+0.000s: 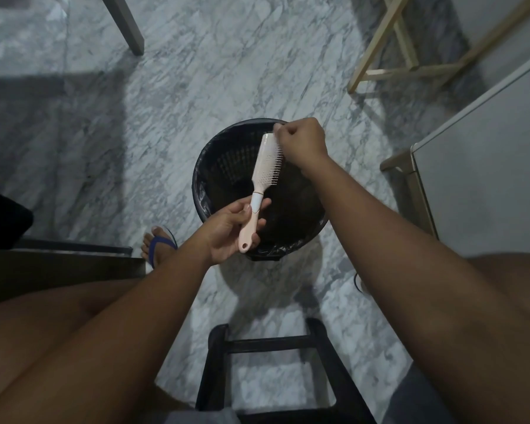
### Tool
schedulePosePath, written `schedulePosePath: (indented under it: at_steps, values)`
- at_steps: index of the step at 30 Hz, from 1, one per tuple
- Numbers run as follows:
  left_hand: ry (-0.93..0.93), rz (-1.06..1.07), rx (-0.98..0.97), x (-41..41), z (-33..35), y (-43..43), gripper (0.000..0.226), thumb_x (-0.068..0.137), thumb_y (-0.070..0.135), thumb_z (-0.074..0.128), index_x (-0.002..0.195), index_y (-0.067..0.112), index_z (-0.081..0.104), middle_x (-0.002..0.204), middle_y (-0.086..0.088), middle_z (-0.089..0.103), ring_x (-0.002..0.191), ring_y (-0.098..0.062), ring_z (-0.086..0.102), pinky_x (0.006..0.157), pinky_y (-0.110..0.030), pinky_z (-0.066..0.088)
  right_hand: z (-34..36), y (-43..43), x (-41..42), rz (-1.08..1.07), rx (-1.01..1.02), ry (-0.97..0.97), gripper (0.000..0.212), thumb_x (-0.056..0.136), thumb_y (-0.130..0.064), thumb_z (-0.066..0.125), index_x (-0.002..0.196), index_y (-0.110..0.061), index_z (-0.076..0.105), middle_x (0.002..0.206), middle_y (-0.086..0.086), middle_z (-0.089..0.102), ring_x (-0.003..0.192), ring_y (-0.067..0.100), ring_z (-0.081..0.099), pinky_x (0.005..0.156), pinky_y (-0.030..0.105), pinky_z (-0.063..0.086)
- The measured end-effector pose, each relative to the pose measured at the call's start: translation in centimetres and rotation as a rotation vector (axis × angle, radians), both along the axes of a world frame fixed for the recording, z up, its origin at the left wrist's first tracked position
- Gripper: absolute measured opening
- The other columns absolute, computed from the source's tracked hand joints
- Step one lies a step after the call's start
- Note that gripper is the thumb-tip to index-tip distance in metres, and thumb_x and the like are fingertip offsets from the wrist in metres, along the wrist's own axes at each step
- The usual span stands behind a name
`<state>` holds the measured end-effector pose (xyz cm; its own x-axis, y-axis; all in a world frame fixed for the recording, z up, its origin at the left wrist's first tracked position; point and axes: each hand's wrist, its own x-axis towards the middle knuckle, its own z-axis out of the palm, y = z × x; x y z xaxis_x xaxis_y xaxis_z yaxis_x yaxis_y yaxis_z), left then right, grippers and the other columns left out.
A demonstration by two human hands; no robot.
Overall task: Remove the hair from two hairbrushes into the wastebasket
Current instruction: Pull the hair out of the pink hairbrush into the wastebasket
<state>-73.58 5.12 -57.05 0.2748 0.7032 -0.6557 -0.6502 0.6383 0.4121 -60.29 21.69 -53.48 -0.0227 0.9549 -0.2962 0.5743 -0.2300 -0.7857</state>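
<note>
Marble floor (233, 71), grey-white and veined, glossy, is filling most of the view; all positions below are taken from the wastebasket. Wastebasket (210, 166): round, black, perforated lattice wall, lined with a shiny crinkled black plastic bag whose edge is folding over the rim; it is standing on the floor at centre. Contents are too dark to make out. Nearer the camera than the wastebasket, a black stool frame (270, 344) with square bars is standing on the floor. Beyond and right of the wastebasket, pale wooden legs (380, 68) are resting on the floor; to its right, a flat white panel (484, 166). Left of the wastebasket, a foot in a blue-strapped sandal (159, 244) is showing. Hairbrush (265, 166): slim, pale pink plastic, white band at the neck, oblong head with short stiff bristles pointing right, hanging hole in the handle end; it is being held directly above the wastebasket opening, head tilted away from the camera. Left hand (227, 232) is gripping the handle, fingers wrapped around it. Right hand (302, 139) is pressing against the bristle side near the head's tip, fingers curled and pinching together; whether hair is between them cannot be told.
</note>
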Motion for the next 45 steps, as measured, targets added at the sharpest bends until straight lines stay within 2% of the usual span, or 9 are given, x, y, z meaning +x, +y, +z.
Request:
schedulePosePath:
  at_steps: [4, 9, 14, 24, 27, 31, 35, 39, 45]
  values:
    - [-0.029, 0.049, 0.0, 0.1, 0.1, 0.2, 0.033, 0.103, 0.014, 0.04, 0.133, 0.012, 0.054, 0.134, 0.003, 0.063, 0.078, -0.014, 0.067, 0.056, -0.028, 0.052, -0.6, -1.0, 0.2, -0.16, -0.212, 0.328, 0.025, 0.103, -0.009, 0.044, 0.095, 0.002, 0.065, 0.085, 0.007, 0.067, 0.058, 0.003, 0.067, 0.047, 0.011, 0.047]
    - [-0.01, 0.125, -0.013, 0.0, -0.1, 0.5, 0.032, 0.103, 0.014, 0.041, 0.132, 0.011, 0.053, 0.131, 0.002, 0.065, 0.079, -0.014, 0.067, 0.055, -0.027, 0.051, -1.1, -3.1, 1.1, 0.069, 0.004, 0.076, 0.039, 0.096, -0.015, 0.056, 0.134, -0.01, 0.058, 0.129, 0.005, 0.065, 0.111, 0.011, 0.064, 0.101, 0.029, 0.051]
    - [0.009, 0.112, -0.015, 0.5, -0.1, 0.7, 0.031, 0.103, 0.014, 0.042, 0.132, 0.013, 0.054, 0.125, 0.001, 0.066, 0.076, -0.014, 0.065, 0.055, -0.027, 0.05, -0.6, -4.3, 0.6, 0.358, 0.191, -0.051, 0.069, 0.065, -0.039, 0.09, 0.127, -0.02, 0.065, 0.116, 0.002, 0.058, 0.093, 0.007, 0.058, 0.074, 0.0, 0.044]
    - [0.057, 0.048, -0.001, 0.5, -0.5, 0.2, 0.033, 0.103, 0.011, 0.043, 0.134, 0.011, 0.053, 0.133, -0.002, 0.065, 0.075, -0.015, 0.062, 0.057, -0.031, 0.05, -0.1, -3.9, 0.7, 0.373, 0.167, -0.16, 0.014, 0.083, -0.026, 0.075, 0.09, -0.014, 0.078, 0.085, 0.003, 0.073, 0.079, 0.014, 0.067, 0.075, 0.027, 0.053]
    - [0.029, 0.042, -0.007, 0.5, -0.4, 0.2, 0.034, 0.103, 0.01, 0.042, 0.136, 0.009, 0.051, 0.133, 0.0, 0.064, 0.075, -0.015, 0.062, 0.057, -0.03, 0.05, -0.4, -3.3, 0.8, 0.307, 0.179, -0.173, 0.012, 0.09, -0.02, 0.067, 0.088, -0.01, 0.074, 0.082, 0.002, 0.072, 0.074, 0.012, 0.064, 0.073, 0.025, 0.051]
    - [-0.017, 0.074, -0.009, 0.4, -0.2, 0.2, 0.035, 0.104, 0.012, 0.041, 0.137, 0.008, 0.051, 0.133, 0.001, 0.063, 0.074, -0.012, 0.062, 0.056, -0.029, 0.05, -0.4, -1.8, 1.3, -0.047, 0.042, 0.11, 0.017, 0.099, -0.012, 0.051, 0.09, -0.01, 0.066, 0.078, 0.003, 0.07, 0.067, 0.013, 0.066, 0.061, 0.03, 0.06]
    - [-0.054, 0.104, -0.012, 0.3, -0.3, 0.4, 0.035, 0.103, 0.013, 0.042, 0.135, 0.008, 0.052, 0.132, 0.001, 0.063, 0.073, -0.011, 0.06, 0.055, -0.027, 0.049, 0.4, -3.0, 2.0, 0.15, -0.221, 0.248, 0.027, 0.094, -0.019, 0.065, 0.115, -0.002, 0.063, 0.095, 0.008, 0.07, 0.085, 0.018, 0.07, 0.065, 0.033, 0.064]
    - [-0.063, 0.053, -0.004, 0.5, 0.1, 0.5, 0.035, 0.103, 0.009, 0.04, 0.136, 0.011, 0.052, 0.128, 0.001, 0.066, 0.075, -0.014, 0.06, 0.058, -0.03, 0.05, 0.7, -4.0, 1.9, 0.212, -0.159, 0.21, 0.044, 0.073, -0.024, 0.087, 0.107, -0.002, 0.069, 0.094, 0.01, 0.074, 0.083, 0.015, 0.073, 0.061, 0.022, 0.061]
    - [-0.071, 0.014, 0.028, -0.4, -0.2, 0.1, 0.042, 0.1, 0.008, 0.043, 0.143, 0.007, 0.045, 0.132, 0.001, 0.062, 0.079, -0.016, 0.061, 0.061, -0.035, 0.052, 0.8, -3.1, 2.1, 0.243, -0.116, 0.195, 0.019, 0.089, -0.013, 0.073, 0.1, 0.002, 0.073, 0.084, 0.015, 0.074, 0.066, 0.012, 0.068, 0.064, 0.021, 0.058]
